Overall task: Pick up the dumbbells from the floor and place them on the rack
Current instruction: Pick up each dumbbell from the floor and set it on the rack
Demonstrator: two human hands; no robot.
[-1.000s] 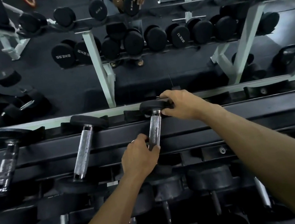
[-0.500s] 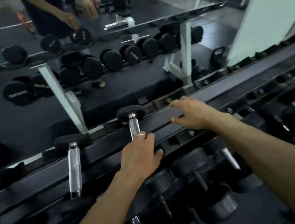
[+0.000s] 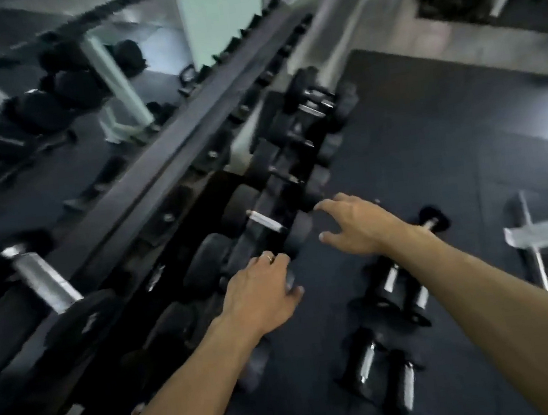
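Observation:
The dark dumbbell rack [image 3: 146, 188] runs diagonally from lower left to upper right. A dumbbell with a chrome handle [image 3: 41, 280] lies on its top tier at the left. My left hand [image 3: 259, 295] hovers over the lower tier's black dumbbells, fingers apart, holding nothing. My right hand [image 3: 357, 224] is spread in the air to the right of the rack, empty. On the black floor mat lie several dumbbells: one pair [image 3: 403, 288] under my right forearm, another pair [image 3: 383, 376] nearer me, one small dumbbell [image 3: 431, 220] past my wrist.
A mirror behind the rack reflects more racked dumbbells [image 3: 45, 101] and a white frame [image 3: 116, 85]. A white bench frame [image 3: 538, 237] stands on the mat at the right. Grey tiled floor [image 3: 416, 31] lies beyond the mat.
Both hands have left the dumbbell on the top tier and pulled back to the right. My view has swung right and down, bringing the floor dumbbells into sight.

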